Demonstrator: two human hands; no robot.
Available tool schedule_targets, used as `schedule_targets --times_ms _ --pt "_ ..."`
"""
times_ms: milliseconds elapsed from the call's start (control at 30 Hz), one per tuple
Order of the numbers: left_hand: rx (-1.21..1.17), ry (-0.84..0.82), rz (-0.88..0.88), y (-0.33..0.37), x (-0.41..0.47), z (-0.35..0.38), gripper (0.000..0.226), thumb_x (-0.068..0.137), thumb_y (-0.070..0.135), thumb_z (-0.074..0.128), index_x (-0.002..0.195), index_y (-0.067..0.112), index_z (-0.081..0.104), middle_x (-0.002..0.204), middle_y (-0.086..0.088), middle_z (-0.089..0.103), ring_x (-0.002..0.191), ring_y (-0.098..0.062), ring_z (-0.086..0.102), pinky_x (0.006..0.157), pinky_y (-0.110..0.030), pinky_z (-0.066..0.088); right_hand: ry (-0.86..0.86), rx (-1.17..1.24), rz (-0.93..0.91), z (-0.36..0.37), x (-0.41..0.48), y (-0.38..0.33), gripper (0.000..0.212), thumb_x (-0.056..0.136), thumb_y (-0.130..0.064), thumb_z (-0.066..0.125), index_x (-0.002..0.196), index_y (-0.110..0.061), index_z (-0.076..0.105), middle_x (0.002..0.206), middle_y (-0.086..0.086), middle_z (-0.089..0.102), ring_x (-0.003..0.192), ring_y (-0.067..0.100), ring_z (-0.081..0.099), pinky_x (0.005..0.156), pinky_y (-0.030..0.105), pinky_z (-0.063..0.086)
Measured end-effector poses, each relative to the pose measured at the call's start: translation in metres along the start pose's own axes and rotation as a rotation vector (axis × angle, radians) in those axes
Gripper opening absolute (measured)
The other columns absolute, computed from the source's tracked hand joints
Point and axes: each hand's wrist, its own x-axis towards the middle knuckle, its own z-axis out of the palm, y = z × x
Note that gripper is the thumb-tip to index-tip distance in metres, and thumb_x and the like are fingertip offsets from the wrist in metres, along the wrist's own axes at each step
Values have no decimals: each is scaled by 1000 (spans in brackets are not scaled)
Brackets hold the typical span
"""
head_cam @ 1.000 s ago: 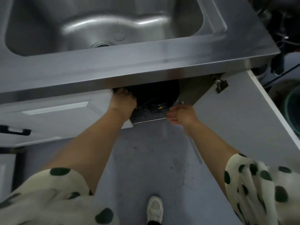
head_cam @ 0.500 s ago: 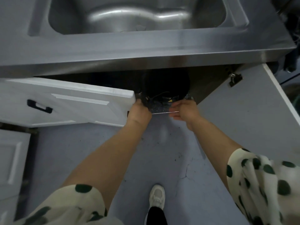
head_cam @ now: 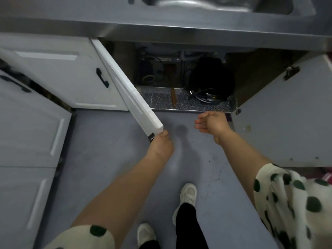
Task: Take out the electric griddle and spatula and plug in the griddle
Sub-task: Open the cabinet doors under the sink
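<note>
1. Two doors stand open under the counter (head_cam: pixel 161 31): the left door (head_cam: pixel 129 90) swung out toward the viewer, the right door (head_cam: pixel 280 112) lying wide.
2. The cabinet shelf (head_cam: pixel 161 102), speckled, carries the task's things; its back is dark, with pipes and a box hard to make out.
3. The griddle (head_cam: pixel 212 78), a black rounded bulk, sits at the right of the shelf, straight ahead of the right hand (head_cam: pixel 213 125) and just beyond it; its shape and handles are lost in shadow.
4. The cord (head_cam: pixel 203 96) lies coiled at the griddle's front, nearest that hand.
5. The spatula (head_cam: pixel 173 97), by my guess the wooden stick left of the griddle, runs front to back, its handle end toward the shelf edge; its blade is hidden. It lies between the hands.
6. The left hand (head_cam: pixel 161 146) grips the left door's free corner, fingers curled out of sight behind it.
7. The right hand's fingers (head_cam: pixel 201 125) are loosely spread, holding nothing.
</note>
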Motion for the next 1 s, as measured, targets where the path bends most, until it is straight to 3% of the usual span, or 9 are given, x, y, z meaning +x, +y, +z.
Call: schedule_targets --times_ms 333,633,733,867,1000 --pt "12 -24 -3 -18 -81 108 34 96 2 41 125 0 58 132 -17 57 129 -39 40 117 -41 20 -67 -57 -18 67 -44 10 20 92 9 39 98 -1 56 95 19 62 62 22 59 62 28 49" --pt "-18 -72 -56 -61 -139 166 41 98 -1 26 133 -11 45 142 -27 44 140 -40 25 122 -41 2 -63 -134 -24 111 -49 3 31 94 6 39 120 13 56 106 29 65 64 24 59 64 30 49" --pt "49 -132 -97 -88 -159 191 47 96 2 22 137 -11 41 146 -27 39 143 -40 21 121 -45 -4 -74 -146 -27 126 -46 2 30 97 2 37 117 11 57 100 25 65 65 24 60 64 30 49" --pt "151 -221 -113 -115 -176 213 48 98 8 38 143 -8 31 153 -23 30 145 -37 18 120 -44 -4 -102 -145 -33 139 -42 0 20 97 1 38 103 0 58 97 20 63 64 22 60 64 30 49" --pt "80 -183 -121 -100 -168 207 43 99 9 35 138 -6 41 145 -21 43 139 -38 28 121 -45 4 -115 -144 -40 145 -38 -6 17 96 2 40 99 -1 57 96 19 63 64 22 60 65 30 50"
